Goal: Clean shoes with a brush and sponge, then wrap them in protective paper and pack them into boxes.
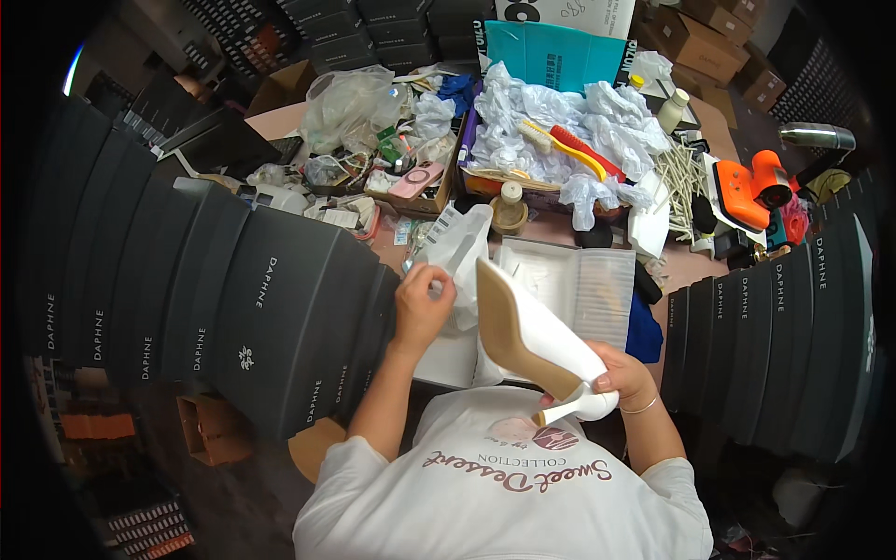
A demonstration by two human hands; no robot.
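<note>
My right hand (623, 375) grips a white high-heeled shoe (551, 341) around its heel end. The shoe is tilted, its tan sole turned partly to the left and its pointed toe upward. On the left, my left hand (425, 303) is closed in a pinch at the edge of a translucent plastic bag (462, 257) with a printed label. Exactly what lies between those fingertips is partly hidden. Behind the shoe lies an open white-lined shoe box (534, 271) with a ribbed translucent sheet (605, 289) over its right side.
Dark shoe boxes (280, 317) are stacked at my left, with more dark boxes (779, 327) at my right. Farther back, crumpled tissue (523, 107) fills a carton with brushes (583, 154) on top. A small bottle (511, 201), a pink phone (415, 180) and an orange device (747, 191) stand around it.
</note>
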